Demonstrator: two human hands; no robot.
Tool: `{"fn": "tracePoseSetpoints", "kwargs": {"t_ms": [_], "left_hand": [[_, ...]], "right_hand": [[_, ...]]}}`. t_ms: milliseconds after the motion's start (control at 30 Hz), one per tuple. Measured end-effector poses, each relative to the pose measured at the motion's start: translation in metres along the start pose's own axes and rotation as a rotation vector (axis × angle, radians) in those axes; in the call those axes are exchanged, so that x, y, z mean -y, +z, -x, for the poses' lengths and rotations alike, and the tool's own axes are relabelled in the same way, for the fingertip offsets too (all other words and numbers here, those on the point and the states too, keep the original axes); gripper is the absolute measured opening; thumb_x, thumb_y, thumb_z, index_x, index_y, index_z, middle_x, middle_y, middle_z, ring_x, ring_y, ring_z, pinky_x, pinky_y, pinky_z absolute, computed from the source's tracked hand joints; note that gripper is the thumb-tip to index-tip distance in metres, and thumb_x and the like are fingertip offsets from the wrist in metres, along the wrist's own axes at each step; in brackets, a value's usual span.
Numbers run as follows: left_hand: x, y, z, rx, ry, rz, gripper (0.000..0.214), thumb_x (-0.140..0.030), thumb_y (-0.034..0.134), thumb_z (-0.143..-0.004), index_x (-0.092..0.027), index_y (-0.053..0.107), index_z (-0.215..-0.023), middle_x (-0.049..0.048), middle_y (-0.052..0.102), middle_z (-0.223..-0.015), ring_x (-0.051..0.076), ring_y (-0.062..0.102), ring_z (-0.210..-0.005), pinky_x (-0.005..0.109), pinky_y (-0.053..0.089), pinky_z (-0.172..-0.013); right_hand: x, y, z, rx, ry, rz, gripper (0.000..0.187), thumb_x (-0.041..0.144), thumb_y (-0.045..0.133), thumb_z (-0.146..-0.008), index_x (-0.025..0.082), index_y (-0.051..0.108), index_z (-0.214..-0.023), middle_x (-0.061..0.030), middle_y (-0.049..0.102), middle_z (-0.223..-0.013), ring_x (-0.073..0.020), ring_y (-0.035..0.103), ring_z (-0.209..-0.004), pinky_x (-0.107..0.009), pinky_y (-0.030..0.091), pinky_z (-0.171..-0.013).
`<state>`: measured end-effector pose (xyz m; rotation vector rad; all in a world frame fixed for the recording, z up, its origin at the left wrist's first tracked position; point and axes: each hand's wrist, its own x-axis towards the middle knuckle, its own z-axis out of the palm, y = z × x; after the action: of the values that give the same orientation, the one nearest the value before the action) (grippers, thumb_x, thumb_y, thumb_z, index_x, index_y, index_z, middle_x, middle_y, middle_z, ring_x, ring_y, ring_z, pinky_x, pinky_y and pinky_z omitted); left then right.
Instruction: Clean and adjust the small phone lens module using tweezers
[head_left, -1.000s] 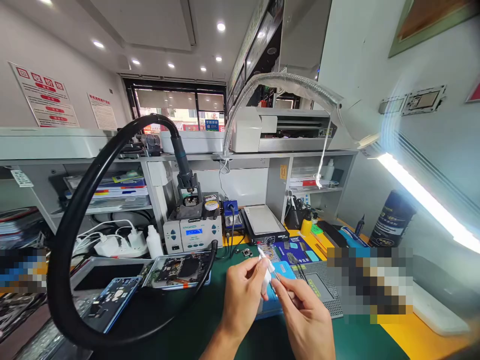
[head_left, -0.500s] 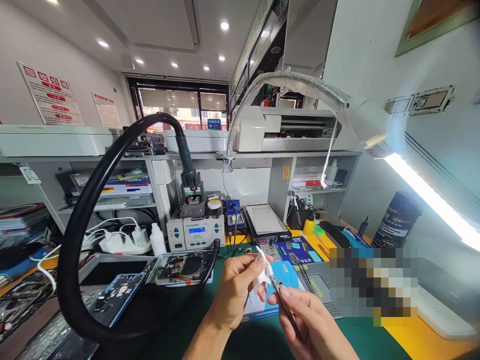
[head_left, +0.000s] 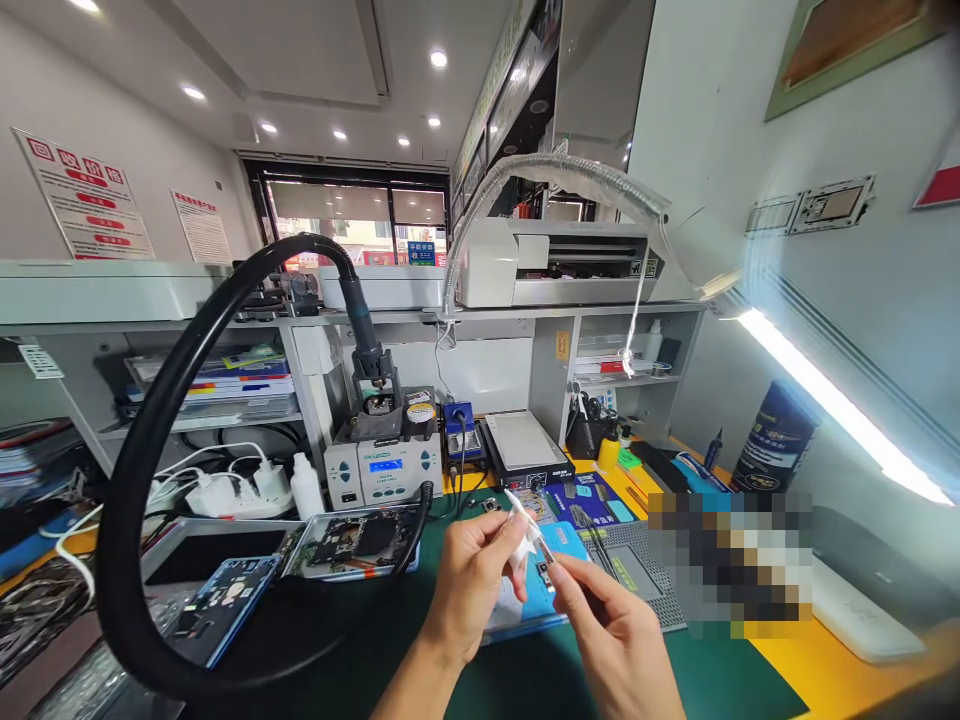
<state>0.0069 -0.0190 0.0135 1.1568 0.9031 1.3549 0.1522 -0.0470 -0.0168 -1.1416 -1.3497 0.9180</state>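
Note:
In the middle of the head view, above the blue-and-white box (head_left: 559,545), my left hand (head_left: 472,570) pinches a crumpled white wipe (head_left: 527,535). My right hand (head_left: 607,610) is closed on a narrow dark piece with metallic parts (head_left: 546,570); its exact kind is too small to tell. The upper end of that piece meets the wipe, and the fingers hide much of the rest. Both hands are held close together over the green mat (head_left: 540,670).
A hot-air rework station (head_left: 386,465) stands behind, its thick black hose (head_left: 139,460) looping at the left. Opened phones (head_left: 232,600) and a tray with a circuit board (head_left: 360,540) lie left. Tweezers (head_left: 596,540) rest at right. A lit lamp (head_left: 840,400) hangs at upper right.
My right hand has turned, and the long dark length that showed below its fingers is now hidden. The wipe stays in my left hand. The camera view has shifted slightly.

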Motion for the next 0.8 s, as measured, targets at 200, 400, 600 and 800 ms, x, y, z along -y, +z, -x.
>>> {"fn": "tracePoseSetpoints", "kwargs": {"t_ms": [200,400,600,800], "left_hand": [[0.001,0.001,0.001,-0.009,-0.001,-0.002,0.045,-0.049,0.066,-0.088,-0.013,0.062,-0.060,-0.0022,0.053,-0.050,0.007,0.048,-0.043,0.022,0.040,-0.050],[0.002,0.000,0.000,0.032,-0.016,0.072,0.044,-0.051,0.064,-0.089,-0.013,0.066,-0.066,-0.0022,0.053,-0.053,0.009,0.050,-0.043,0.024,0.045,-0.051],[0.003,0.000,0.000,0.003,0.043,-0.054,0.046,-0.050,0.062,-0.091,-0.014,0.063,-0.063,-0.0026,0.053,-0.051,0.009,0.052,-0.043,0.025,0.046,-0.060],[0.006,0.001,-0.001,-0.017,0.039,-0.096,0.046,-0.050,0.064,-0.088,-0.015,0.058,-0.060,-0.0027,0.051,-0.052,0.009,0.051,-0.043,0.022,0.040,-0.051]], "right_hand": [[-0.002,0.000,-0.002,-0.028,-0.010,-0.017,0.038,0.057,0.071,-0.082,0.023,0.082,-0.097,-0.0080,0.079,-0.097,-0.0258,0.070,-0.087,-0.028,0.056,-0.080],[0.003,0.005,-0.005,-0.078,-0.017,-0.020,0.040,0.057,0.075,-0.077,0.022,0.082,-0.093,-0.0080,0.079,-0.087,-0.0239,0.069,-0.077,-0.028,0.057,-0.071],[-0.001,0.005,-0.005,-0.093,-0.027,0.010,0.041,0.058,0.075,-0.077,0.020,0.082,-0.093,-0.0084,0.078,-0.086,-0.0234,0.067,-0.076,-0.029,0.054,-0.069],[-0.007,0.004,-0.004,-0.144,-0.137,0.086,0.031,0.050,0.073,-0.083,0.021,0.080,-0.092,-0.0053,0.072,-0.077,-0.0198,0.061,-0.067,-0.028,0.050,-0.061]]}}
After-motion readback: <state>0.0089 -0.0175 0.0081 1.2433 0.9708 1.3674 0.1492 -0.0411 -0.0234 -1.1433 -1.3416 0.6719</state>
